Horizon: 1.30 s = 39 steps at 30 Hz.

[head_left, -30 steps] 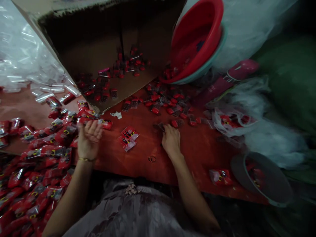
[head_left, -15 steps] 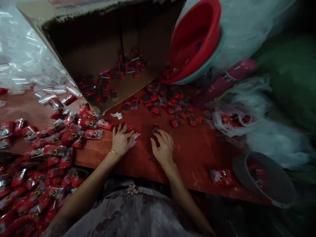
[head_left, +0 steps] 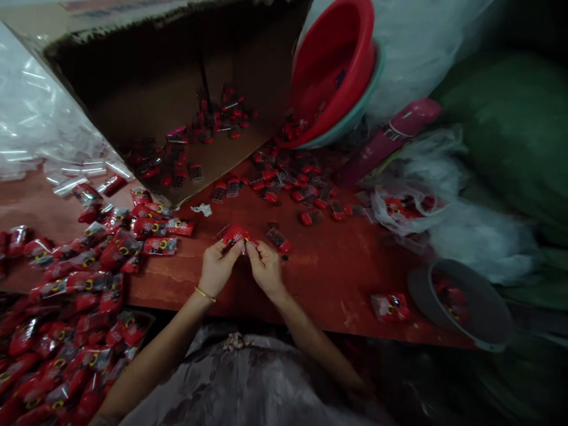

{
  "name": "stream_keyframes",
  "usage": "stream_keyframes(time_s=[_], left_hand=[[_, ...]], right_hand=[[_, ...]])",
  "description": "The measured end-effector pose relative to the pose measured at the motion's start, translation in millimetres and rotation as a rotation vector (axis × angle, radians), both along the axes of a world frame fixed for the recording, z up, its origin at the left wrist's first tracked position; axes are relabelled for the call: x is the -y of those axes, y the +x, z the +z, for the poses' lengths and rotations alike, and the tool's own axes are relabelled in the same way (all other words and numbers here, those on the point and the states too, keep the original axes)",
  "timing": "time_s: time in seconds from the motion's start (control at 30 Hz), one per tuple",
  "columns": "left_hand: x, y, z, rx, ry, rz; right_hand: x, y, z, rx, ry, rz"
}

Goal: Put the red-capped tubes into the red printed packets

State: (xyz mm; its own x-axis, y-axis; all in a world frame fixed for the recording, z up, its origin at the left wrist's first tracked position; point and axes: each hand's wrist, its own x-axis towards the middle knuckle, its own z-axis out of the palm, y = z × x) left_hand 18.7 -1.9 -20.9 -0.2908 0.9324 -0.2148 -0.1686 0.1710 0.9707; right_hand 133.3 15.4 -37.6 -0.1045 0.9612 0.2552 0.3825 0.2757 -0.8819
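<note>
Between both hands is a red printed plastic packet [head_left: 235, 235], held just above the red tabletop. My left hand [head_left: 217, 267] pinches its left side with thumb and fingers. At its right edge my right hand [head_left: 266, 269] is closed in a pinch on the same packet. Just beyond my right hand lies a small clear container with a red cap [head_left: 278, 239], beside a small dark round piece [head_left: 284, 257]. More red-capped containers [head_left: 306, 192] are scattered farther back. Filled red packets [head_left: 155, 228] are heaped to the left of my left hand.
An open cardboard box [head_left: 248, 155] on its side holds several containers. A red basin [head_left: 364, 35] leans beside it, near a magenta bottle [head_left: 390, 136]. At right stand a plastic bag [head_left: 377, 207] and a grey bowl [head_left: 419, 290]. Packets [head_left: 57, 355] pile up at lower left.
My right hand has left the small container on the table and moved left to the packet. Both hands now pinch the packet. The view has shifted slightly.
</note>
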Motion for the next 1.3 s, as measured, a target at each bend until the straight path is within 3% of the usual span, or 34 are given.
stream_keyframes(time_s=[0.2, 0.3, 0.43, 0.5, 0.57, 0.67, 0.87, 0.97, 1.1, 1.3], left_hand=[[1.4, 5.5, 6.0, 0.453, -0.172, 0.063], [-0.5, 1.2, 13.7, 0.503, -0.200, 0.110], [-5.9, -6.0, 19.7, 0.491, -0.250, 0.145], [-7.9, -7.6, 20.5, 0.501, -0.276, 0.149], [-8.7, -7.8, 20.1, 0.511, -0.298, 0.137], [-8.0, -7.8, 18.0, 0.523, -0.321, 0.099], [-4.5, -13.6, 15.5, 0.537, -0.328, 0.044], [-2.6, -16.4, 17.5, 0.529, -0.335, 0.017], [0.7, -18.4, 19.6, 0.518, -0.330, -0.001], [2.2, -19.1, 18.4, 0.522, -0.337, -0.036]], right_hand=[[5.7, -2.8, 1.5, 0.089, 0.046, 0.022], [2.3, 2.3, 5.6, 0.139, 0.068, 0.088], [-18.2, 39.7, 12.4, 0.302, 0.104, 0.075], [-31.3, 67.0, 13.8, 0.601, 0.103, 0.059], [-39.5, 90.9, 14.5, 0.813, 0.075, 0.153], [-36.8, 109.5, 16.8, 0.952, 0.052, 0.289], [-23.0, 102.6, 26.5, 0.986, 0.143, 0.337], [-35.6, 97.3, 28.7, 1.001, 0.222, 0.463], [-53.9, 95.8, 26.7, 1.005, 0.191, 0.576], [-42.3, 102.9, 21.5, 0.846, 0.027, 0.480]])
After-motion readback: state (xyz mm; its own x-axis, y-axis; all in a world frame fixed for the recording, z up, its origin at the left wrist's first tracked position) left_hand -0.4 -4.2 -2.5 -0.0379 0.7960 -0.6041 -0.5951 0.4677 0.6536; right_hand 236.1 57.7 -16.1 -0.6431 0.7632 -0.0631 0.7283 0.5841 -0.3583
